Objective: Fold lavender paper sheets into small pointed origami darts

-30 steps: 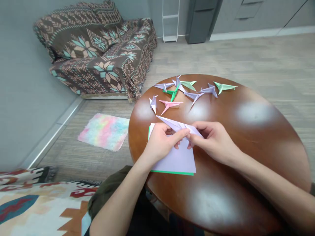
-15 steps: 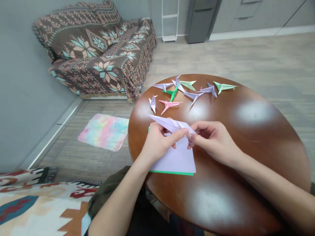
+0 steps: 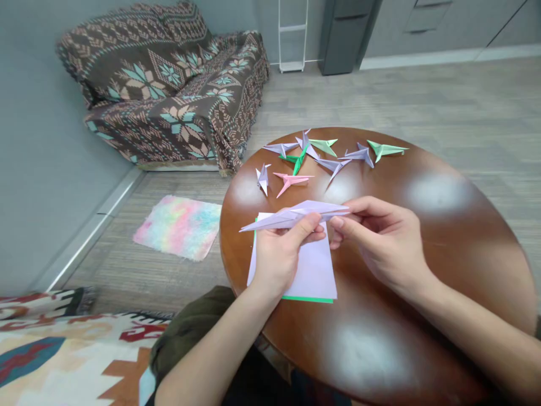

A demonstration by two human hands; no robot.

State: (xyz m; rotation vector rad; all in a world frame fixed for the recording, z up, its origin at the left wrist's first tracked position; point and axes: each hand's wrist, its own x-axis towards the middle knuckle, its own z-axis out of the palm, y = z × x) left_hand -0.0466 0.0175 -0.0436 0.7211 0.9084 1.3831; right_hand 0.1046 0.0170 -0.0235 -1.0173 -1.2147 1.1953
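Note:
A long, narrow folded lavender paper [image 3: 291, 216] with pointed ends is held above the table, lying nearly level from left to right. My left hand [image 3: 281, 251] pinches its middle, thumb on top and fingers beneath. At its right tip are the thumb and fingers of my right hand [image 3: 384, 239], closed on the paper. Under my left hand lies a stack of lavender square sheets [image 3: 315, 273], with a green edge showing at the bottom and upper left.
Several folded paper birds, among them a pink one [image 3: 291, 181] and a dark green one [image 3: 296, 162], stand along the far side of the round brown table [image 3: 456, 254]. Beyond are a covered sofa [image 3: 181, 113] and a pastel rug [image 3: 181, 225].
The folded paper has turned from slanting down rightward to nearly level, its left tip lower. My right hand has shifted slightly right, now at the paper's right tip.

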